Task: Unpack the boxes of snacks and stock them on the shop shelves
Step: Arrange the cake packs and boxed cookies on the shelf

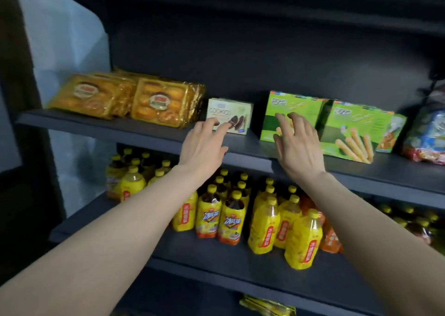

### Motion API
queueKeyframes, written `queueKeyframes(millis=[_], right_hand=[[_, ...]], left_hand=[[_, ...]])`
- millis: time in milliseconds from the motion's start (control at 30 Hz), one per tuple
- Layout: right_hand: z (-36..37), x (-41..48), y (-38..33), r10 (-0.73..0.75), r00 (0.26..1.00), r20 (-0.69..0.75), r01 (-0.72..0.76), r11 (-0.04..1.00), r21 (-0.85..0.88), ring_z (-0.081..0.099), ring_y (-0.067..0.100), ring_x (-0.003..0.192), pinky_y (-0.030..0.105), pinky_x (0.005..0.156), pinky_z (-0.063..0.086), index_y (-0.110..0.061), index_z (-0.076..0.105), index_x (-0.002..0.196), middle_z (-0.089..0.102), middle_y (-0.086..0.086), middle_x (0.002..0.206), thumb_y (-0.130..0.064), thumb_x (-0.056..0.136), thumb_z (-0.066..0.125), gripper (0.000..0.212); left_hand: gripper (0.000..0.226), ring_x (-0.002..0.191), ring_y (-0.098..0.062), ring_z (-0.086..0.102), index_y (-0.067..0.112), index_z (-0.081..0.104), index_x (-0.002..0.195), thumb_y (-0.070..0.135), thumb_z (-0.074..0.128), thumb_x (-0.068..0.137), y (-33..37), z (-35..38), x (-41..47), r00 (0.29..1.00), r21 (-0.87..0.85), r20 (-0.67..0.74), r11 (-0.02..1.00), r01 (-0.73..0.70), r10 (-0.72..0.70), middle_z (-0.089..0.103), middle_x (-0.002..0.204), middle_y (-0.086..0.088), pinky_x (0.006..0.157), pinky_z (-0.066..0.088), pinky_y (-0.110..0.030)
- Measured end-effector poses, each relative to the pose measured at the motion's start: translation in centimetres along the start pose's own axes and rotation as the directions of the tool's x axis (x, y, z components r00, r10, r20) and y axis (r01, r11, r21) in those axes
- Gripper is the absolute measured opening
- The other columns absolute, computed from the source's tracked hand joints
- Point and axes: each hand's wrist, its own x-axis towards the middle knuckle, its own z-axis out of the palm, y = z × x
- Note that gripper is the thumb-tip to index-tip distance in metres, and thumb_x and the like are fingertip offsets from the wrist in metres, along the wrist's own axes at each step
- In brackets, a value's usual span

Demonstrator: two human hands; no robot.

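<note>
L hand (204, 144) open on cookie box (230, 116), R hand (297, 144) open

Both bare hands reach toward cookie box (229, 116) and green box (289, 113).

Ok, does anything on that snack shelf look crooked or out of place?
Mostly tidy. The small cookie box stands alone, with gaps either side, and the left pastry pack leans back instead of standing upright.

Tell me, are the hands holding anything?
No. The left hand reaches toward the cookie box, the right hand toward a green box. Both are open, gripping nothing.
</note>
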Motion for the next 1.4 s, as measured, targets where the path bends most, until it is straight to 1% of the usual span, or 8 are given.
queueKeyframes(millis=[133,333,500,800,1067,1267,1300,1400], right_hand=[[1.8,-1.7,-9.5,-0.076,0.997,-0.032,0.079,0.991,0.111,0.048,0.042,0.114,0.048,0.097,0.039,-0.007,0.045,0.141,0.051,0.023,0.130,-0.024,0.099,0.047,0.046],[8.0,-10.5,-25.7,-0.204,0.978,0.041,0.180,0.928,0.326,0.048,0.044,0.121,0.049,0.102,0.039,-0.004,0.048,0.139,0.051,0.027,0.129,-0.019,0.097,0.050,0.045],[13.7,-20.0,-36.7,-0.346,0.909,0.231,0.191,0.840,0.508,0.048,0.046,0.120,0.051,0.102,0.039,-0.004,0.047,0.141,0.049,0.027,0.133,-0.018,0.101,0.046,0.043],[25.4,-38.9,-50.8,-0.541,0.620,0.568,0.054,0.752,0.657,0.055,0.038,0.114,0.049,0.092,0.051,-0.009,0.051,0.138,0.054,0.018,0.131,-0.027,0.098,0.040,0.045],[36.4,-55.0,-57.5,-0.739,0.376,0.559,0.092,0.630,0.771,0.051,0.026,0.114,0.038,0.089,0.053,-0.014,0.047,0.140,0.052,0.012,0.129,-0.028,0.098,0.047,0.043],[44.3,-65.9,-62.1,-0.732,0.121,0.670,0.006,0.676,0.737,0.039,0.033,0.138,0.050,0.108,0.041,-0.022,0.034,0.152,0.039,0.012,0.151,-0.034,0.102,0.044,0.053],[45.3,-67.2,-63.0,-0.726,0.106,0.679,0.005,0.683,0.730,0.040,0.033,0.138,0.049,0.108,0.041,-0.021,0.033,0.153,0.039,0.012,0.152,-0.034,0.103,0.044,0.053],[48.3,-70.6,-65.8,-0.773,0.183,0.607,0.109,0.630,0.769,0.052,0.029,0.128,0.042,0.102,0.049,-0.017,0.038,0.149,0.048,0.013,0.144,-0.034,0.102,0.049,0.051]], left_hand=[[0.055,0.112,-0.035,0.049,0.017,0.048,0.139,0.029,0.066,0.089,-7.1,-1.6,-6.6,0.997,0.035,-0.037,0.997,0.064,-0.063,0.050,0.130,-0.011,0.087,0.046,-0.046],[0.051,0.115,-0.036,0.048,0.018,0.048,0.138,0.028,0.061,0.090,-19.1,-1.3,-21.7,0.952,0.088,0.106,0.957,0.277,-0.286,0.050,0.130,-0.013,0.089,0.046,-0.047],[0.049,0.113,-0.037,0.050,0.017,0.051,0.134,0.025,0.063,0.087,-25.9,1.6,-34.7,0.851,0.175,0.222,0.878,0.445,-0.475,0.052,0.127,-0.015,0.089,0.045,-0.046],[0.053,0.100,-0.032,0.055,0.016,0.055,0.128,0.019,0.073,0.079,-30.1,11.1,-60.2,0.453,0.359,0.409,0.596,0.718,-0.792,0.057,0.114,-0.011,0.078,0.051,-0.043],[0.053,0.113,-0.028,0.057,0.016,0.051,0.134,0.024,0.071,0.084,-30.0,23.4,-77.5,0.155,0.417,0.531,0.416,0.808,-0.833,0.057,0.127,-0.010,0.090,0.053,-0.038],[0.057,0.115,-0.027,0.058,0.016,0.052,0.134,0.028,0.074,0.083,-31.8,33.0,-87.2,0.084,0.460,0.538,0.376,0.805,-0.839,0.058,0.129,-0.011,0.092,0.052,-0.036],[0.057,0.117,-0.027,0.058,0.017,0.052,0.134,0.028,0.073,0.083,-32.3,34.5,-88.5,0.084,0.466,0.533,0.375,0.801,-0.842,0.058,0.130,-0.011,0.093,0.052,-0.036],[0.058,0.124,-0.027,0.053,0.017,0.047,0.139,0.027,0.070,0.087,-34.3,38.4,-91.7,0.095,0.469,0.521,0.378,0.798,-0.848,0.053,0.135,-0.011,0.094,0.054,-0.039]])
